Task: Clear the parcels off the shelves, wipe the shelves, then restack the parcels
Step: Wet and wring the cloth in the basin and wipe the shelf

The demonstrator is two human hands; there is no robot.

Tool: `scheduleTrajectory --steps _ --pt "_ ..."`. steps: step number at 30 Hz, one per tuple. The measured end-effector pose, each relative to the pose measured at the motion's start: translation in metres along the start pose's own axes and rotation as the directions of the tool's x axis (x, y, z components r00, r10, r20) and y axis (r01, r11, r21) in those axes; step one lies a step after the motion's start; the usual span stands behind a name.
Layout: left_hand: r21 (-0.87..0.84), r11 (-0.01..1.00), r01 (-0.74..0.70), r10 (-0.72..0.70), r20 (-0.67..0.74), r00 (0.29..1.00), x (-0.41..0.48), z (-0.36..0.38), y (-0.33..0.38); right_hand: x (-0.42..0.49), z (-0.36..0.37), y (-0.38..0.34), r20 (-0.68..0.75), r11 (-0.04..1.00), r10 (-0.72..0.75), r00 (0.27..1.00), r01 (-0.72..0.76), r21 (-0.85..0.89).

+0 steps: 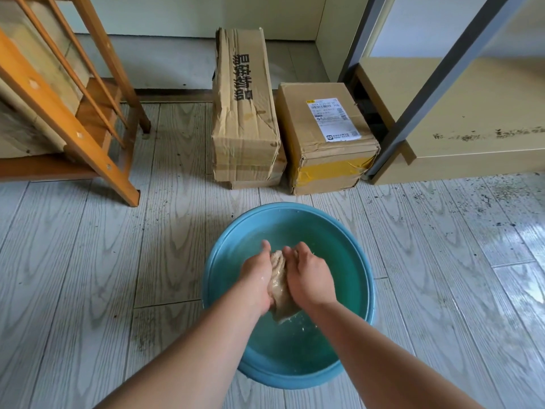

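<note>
At lower centre, the left hand point(257, 276) and right hand point(309, 277) squeeze a wet beige cloth point(279, 286) over a blue basin point(358, 261) of water. Two cardboard parcels point(244, 113) stand on the floor above it, beside the shelf point(472, 113) at upper right.

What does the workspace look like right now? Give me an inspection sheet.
Surface: grey plank floor, dark specks and grit, mostly at right.
Job's things: tall creased parcel and labelled parcel stand on the floor side by side; shelf bare of parcels, dirty marks on its board; wet cloth over blue basin holding water.
Clutter: nothing seen.
Grips: left hand and right hand both squeeze the cloth.
Cables: nothing seen.
Surroundings: wooden frame at left, white wall behind.
</note>
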State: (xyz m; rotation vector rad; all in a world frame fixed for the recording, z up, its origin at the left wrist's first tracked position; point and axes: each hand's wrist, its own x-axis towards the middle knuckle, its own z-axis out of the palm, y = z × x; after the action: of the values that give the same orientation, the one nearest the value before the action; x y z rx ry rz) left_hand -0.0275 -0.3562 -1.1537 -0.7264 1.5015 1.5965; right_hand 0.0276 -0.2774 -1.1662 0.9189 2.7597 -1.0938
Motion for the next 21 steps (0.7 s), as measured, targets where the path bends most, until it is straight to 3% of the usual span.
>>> scheduleTrajectory --steps 4,7,9,11,13,15,17,19,21 --pt "0.212 0.970 -0.122 0.130 -0.023 0.991 0.012 -0.016 -0.005 0.008 -0.013 0.015 -0.043 0.972 0.208 0.977 -0.211 -0.103" --pt "0.330 0.935 -0.126 0.162 -0.083 0.983 0.015 -0.032 -0.010 0.009 -0.018 0.025 0.034 0.954 0.130 0.991 -0.116 -0.277" --pt "0.329 0.938 -0.112 0.171 -0.157 0.973 0.014 -0.035 -0.012 0.009 -0.013 0.027 0.153 0.961 0.086 0.984 -0.041 -0.273" --pt "0.292 0.956 -0.026 0.090 -0.208 0.974 0.010 -0.031 -0.014 0.011 -0.006 0.028 0.264 0.979 0.131 0.956 -0.083 -0.185" --pt "0.264 0.963 0.058 0.001 -0.217 0.976 0.008 -0.029 -0.018 0.013 0.001 0.028 0.297 0.966 0.239 0.924 -0.259 0.027" --pt "0.227 0.966 0.121 -0.082 -0.174 0.981 0.010 -0.029 -0.020 0.014 0.006 0.030 0.339 0.825 0.375 0.863 -0.477 0.303" --pt "0.129 0.982 0.140 -0.126 -0.115 0.985 0.017 -0.034 -0.023 0.015 0.007 0.030 0.432 0.668 0.425 0.796 -0.598 0.444" --pt "0.031 0.993 0.112 -0.109 -0.067 0.992 0.018 -0.038 -0.023 0.013 0.006 0.025 0.433 0.625 0.409 0.804 -0.592 0.509" --pt "-0.074 0.996 0.052 -0.054 -0.026 0.998 0.017 -0.040 -0.022 0.012 0.006 0.016 0.328 0.692 0.334 0.884 -0.466 0.552"
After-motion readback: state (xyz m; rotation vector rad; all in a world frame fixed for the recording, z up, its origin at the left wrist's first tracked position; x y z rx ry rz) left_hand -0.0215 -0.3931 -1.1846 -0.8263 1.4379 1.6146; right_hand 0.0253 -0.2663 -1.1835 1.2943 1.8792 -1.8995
